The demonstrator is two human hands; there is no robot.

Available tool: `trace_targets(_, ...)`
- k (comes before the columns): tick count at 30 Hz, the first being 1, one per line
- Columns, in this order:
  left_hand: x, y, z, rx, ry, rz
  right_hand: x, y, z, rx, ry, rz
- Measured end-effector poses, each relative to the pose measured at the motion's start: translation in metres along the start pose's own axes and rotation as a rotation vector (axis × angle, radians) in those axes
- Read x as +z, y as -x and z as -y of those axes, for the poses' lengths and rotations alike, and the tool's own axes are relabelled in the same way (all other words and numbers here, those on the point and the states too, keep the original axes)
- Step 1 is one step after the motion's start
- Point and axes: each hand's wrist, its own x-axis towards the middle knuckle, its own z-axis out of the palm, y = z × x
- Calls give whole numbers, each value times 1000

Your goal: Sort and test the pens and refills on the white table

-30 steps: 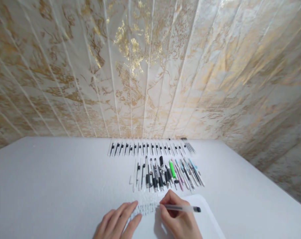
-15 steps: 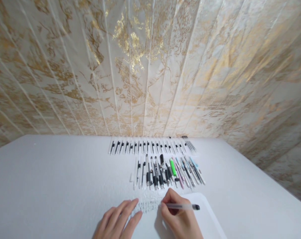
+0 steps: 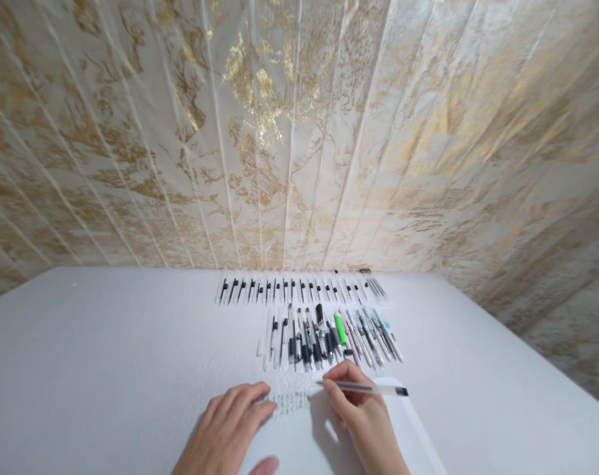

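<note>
A clear-barrelled pen with a black end (image 3: 391,390) lies slanted in my right hand (image 3: 361,409), pinched between thumb and fingers. Its tip points left, just above the rows of dark handwriting (image 3: 293,401) on a white sheet (image 3: 294,442); I cannot tell whether it touches the paper. My left hand (image 3: 227,422) rests with fingers spread at the left end of the writing, thumb apart lower down. Nothing is held in it.
Beyond my hands lies a cluster of pens (image 3: 309,340), with a green highlighter (image 3: 340,328) among them. Farther back, a row of clear pens with black clips (image 3: 284,290) runs along the white table (image 3: 106,349). A gold-patterned curtain (image 3: 260,165) hangs behind.
My right hand has shifted slightly up, lifting the pen tip away from the writing line so that it shows. My left hand has moved a little left and its thumb has spread downward.
</note>
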Motion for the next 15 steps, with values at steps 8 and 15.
trace_targets(8,-18,-67,29,-205,196,57,-3,-1,-6,-90,-130,21)
trace_targets(15,-15,-71,24,-290,237,-17,-7,0,-6,-131,-175,56)
